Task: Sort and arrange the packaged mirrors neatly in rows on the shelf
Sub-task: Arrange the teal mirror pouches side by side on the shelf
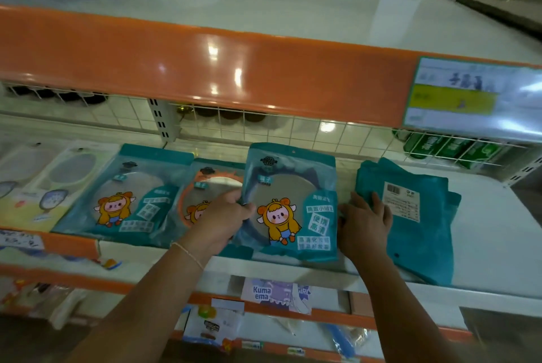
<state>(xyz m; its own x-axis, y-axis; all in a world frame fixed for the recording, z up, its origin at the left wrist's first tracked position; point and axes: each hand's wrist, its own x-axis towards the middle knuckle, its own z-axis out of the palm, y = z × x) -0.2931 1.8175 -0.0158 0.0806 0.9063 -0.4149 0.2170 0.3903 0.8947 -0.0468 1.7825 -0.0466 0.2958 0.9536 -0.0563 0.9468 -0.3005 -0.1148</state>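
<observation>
Three teal mirror packs face-up in a row on the shelf (484, 245) — the right pack (290, 204) is being gripped at its left edge by the left hand (225, 216). The right hand (366, 219) is being rested, fingers relaxed, on a face-down stack (416, 222) just beside; bare shelf is lying open at right.

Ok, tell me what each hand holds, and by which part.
Left hand grips the front-facing mirror pack by its left edge. Right hand rests on the face-down teal packs, gripping nothing.

Mirror pkgs (290, 204) glossy clear plastic w/ printed film; shelf edge strip (205, 63) shiny orange plastic; shelf top (484, 233) smooth white.
</observation>
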